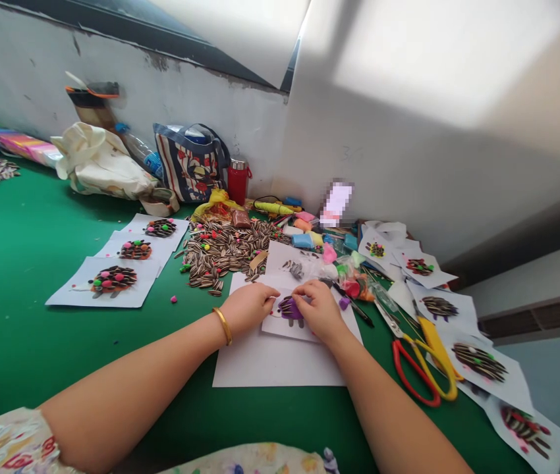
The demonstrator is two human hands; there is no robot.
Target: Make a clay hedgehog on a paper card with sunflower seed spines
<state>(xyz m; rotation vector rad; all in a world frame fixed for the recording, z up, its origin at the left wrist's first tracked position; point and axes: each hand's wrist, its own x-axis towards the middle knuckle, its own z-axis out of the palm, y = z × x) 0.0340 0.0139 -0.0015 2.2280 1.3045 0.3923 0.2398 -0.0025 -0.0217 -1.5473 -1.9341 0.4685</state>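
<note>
A small white card (284, 331) lies on a larger white sheet (280, 365) in front of me. On the card is a purple clay shape (290, 308) with striped seeds on its left part and grey feet below. My left hand (250, 306), with a gold bangle at the wrist, is at the card's upper left edge, thumb and forefinger pinched together; whatever they hold is too small to name. My right hand (317, 309) is over the right side of the purple shape, its fingers bent together and touching it; their tips are partly hidden.
Striped seeds (230, 250) are heaped beyond the sheet. Scissors (416, 362) lie to the right, near seed-covered cards (480, 362). More decorated cards (112, 283) lie left. Bags, a red bottle (238, 181) and clay packs (302, 240) stand or lie along the wall.
</note>
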